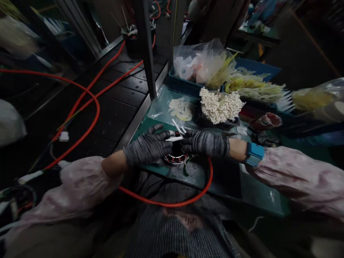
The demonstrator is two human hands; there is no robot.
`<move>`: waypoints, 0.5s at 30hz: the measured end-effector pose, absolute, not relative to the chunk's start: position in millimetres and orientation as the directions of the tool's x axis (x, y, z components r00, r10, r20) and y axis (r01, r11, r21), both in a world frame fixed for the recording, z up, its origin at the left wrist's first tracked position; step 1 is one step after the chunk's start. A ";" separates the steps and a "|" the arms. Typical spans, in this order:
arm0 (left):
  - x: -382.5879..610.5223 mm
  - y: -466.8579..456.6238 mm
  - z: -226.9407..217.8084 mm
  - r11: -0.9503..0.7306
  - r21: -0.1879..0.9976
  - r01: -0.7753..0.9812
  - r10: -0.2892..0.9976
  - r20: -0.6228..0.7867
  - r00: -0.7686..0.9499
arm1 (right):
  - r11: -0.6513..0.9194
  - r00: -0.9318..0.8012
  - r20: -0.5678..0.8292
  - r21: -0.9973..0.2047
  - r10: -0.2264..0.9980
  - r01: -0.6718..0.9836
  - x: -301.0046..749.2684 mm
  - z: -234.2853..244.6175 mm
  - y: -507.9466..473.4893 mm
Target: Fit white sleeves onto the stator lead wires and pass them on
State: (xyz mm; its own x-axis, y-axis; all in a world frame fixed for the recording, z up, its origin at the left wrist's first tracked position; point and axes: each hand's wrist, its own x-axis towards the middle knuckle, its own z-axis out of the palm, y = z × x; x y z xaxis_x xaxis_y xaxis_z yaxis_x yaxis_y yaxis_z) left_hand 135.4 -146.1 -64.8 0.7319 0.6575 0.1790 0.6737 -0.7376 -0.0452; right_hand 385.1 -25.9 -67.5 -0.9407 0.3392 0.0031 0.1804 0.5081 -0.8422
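The left hand, in a grey knit glove, lies curled over the left side of a small round stator with copper windings, its fingers closed on the part's rim. The right hand, gloved the same way, meets it from the right, fingers bent onto the stator's top. Between the two hands a thin white sleeve lies across the stator, pinched at its ends by fingertips, as far as the dim view lets me judge. Two more white sleeves stick up just behind. The stator sits on the near left part of a green bench, close to its edge.

A blue band wraps the right wrist. An orange cable loops from the bench down over the person's lap. Farther back on the bench stands a bundle of white sticks, with a clear bag to its left and a blue tray of yellowish strips beyond.
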 end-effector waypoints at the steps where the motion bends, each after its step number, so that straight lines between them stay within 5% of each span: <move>1: 133.5 -145.5 -63.3 -0.731 -0.045 0.681 0.666 0.173 0.726 | 0.387 -0.940 -0.072 -0.899 0.332 0.206 382.2 -68.7 -27.2; 4: 130.7 -140.2 -64.1 -0.732 -0.046 0.680 0.663 0.180 0.726 | -0.058 -0.900 -0.300 -0.953 0.315 0.298 376.1 -73.0 -28.6; 6: 130.1 -136.9 -68.4 -0.740 -0.035 0.672 0.653 0.203 0.730 | -0.149 -0.892 -0.323 -0.945 0.315 0.290 374.5 -76.1 -27.9; 9: 128.7 -136.3 -74.0 -0.725 -0.021 0.688 0.671 0.204 0.713 | -0.032 -0.915 -0.235 -0.971 0.328 0.238 375.2 -80.0 -26.3; 15: 125.1 -144.8 -74.1 -0.684 0.044 0.728 0.722 0.190 0.666 | 0.494 -0.966 0.016 -0.861 0.258 0.118 390.8 -78.8 -30.5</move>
State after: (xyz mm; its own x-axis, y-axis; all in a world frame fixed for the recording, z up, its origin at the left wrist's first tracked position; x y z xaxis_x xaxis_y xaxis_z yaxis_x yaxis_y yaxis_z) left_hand 125.1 -144.8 -74.1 0.6657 0.7216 0.1899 0.7284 -0.6837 0.0445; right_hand 390.8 -30.5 -78.8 -0.9660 0.2580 0.0159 0.1179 0.4945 -0.8612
